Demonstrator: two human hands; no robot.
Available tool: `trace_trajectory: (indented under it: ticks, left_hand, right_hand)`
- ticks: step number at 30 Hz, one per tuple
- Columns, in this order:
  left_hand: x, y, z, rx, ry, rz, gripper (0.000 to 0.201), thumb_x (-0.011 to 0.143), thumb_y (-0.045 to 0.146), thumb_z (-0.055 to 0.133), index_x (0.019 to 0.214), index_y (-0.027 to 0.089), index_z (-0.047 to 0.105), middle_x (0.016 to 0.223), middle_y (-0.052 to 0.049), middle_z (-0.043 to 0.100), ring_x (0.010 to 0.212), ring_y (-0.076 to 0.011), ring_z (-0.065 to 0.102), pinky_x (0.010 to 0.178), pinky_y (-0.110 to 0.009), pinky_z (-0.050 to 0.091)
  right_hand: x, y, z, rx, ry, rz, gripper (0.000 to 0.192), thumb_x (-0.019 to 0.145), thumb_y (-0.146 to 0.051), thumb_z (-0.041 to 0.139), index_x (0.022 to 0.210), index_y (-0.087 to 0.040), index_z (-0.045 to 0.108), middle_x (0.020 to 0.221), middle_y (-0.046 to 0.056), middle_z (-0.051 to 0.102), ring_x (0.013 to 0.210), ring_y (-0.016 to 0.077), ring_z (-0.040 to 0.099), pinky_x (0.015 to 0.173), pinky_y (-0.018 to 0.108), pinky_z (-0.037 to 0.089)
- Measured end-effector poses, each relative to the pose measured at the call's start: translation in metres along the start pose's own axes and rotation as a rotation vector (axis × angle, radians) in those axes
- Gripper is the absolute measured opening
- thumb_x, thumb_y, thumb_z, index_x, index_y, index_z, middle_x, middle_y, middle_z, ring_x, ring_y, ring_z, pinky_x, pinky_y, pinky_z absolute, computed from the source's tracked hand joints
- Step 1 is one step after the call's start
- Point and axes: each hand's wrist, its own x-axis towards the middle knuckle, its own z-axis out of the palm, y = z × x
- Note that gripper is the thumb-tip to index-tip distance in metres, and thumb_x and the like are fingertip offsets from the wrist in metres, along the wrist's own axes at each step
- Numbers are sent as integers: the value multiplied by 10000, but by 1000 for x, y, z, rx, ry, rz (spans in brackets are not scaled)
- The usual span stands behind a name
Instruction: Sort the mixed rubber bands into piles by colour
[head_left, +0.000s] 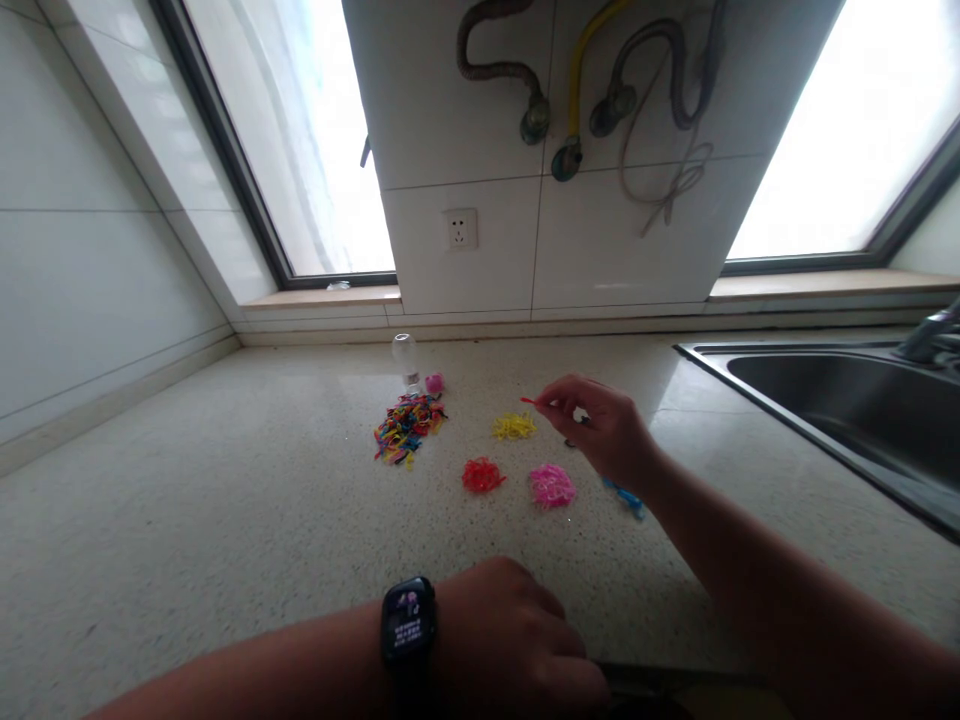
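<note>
My right hand (600,425) pinches a small red rubber band (528,400) between thumb and fingertips, above the counter near the yellow pile of rubber bands (514,426). Nearer to me lie a red pile (482,475) and a pink pile (553,486). A blue pile (628,498) and a dark pile (571,442) are partly hidden by my right hand and arm. To the left is a larger heap of mixed-colour bands (409,428). My left hand (517,640), fingers curled in, rests at the counter's front edge; a black watch is on that wrist.
A clear bottle-like container (405,360) stands behind the mixed heap, beside a small pink object (434,383). A steel sink (847,400) with a tap (934,335) is set into the speckled counter (225,520) at right. A tiled wall with a socket (460,229) rises behind.
</note>
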Motion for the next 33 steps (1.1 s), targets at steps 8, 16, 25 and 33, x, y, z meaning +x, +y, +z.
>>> trace_trajectory:
  ticks: [8,16,25,33]
  left_hand:
    - [1,1,-2,17,-40,5,204,974,338,540,835,189,557,683,38,610,605,-114,555,462,-298,305]
    - [0,3,0,34,-43,5,204,967,346,553,834,192,551,673,37,591,606,-119,548,458,-299,294]
    - [0,3,1,33,5,5,207,959,331,552,813,186,551,647,45,539,587,-126,494,450,-301,283]
    - [0,4,0,36,15,5,195,959,299,551,802,183,546,652,42,546,579,-127,480,448,-303,285]
  right_hand:
    - [-3,-1,5,110,16,108,183,869,-372,670,880,-193,708,735,11,631,617,111,547,500,238,448]
    - [-3,-2,7,172,28,182,193,838,-386,704,854,-194,719,664,-4,626,552,97,498,465,234,403]
    - [-4,-4,8,177,-19,185,226,841,-410,694,835,-185,719,630,-16,598,543,95,479,481,241,385]
    - [-3,-10,7,236,-72,199,250,852,-418,675,799,-176,706,613,-12,591,541,93,475,484,229,380]
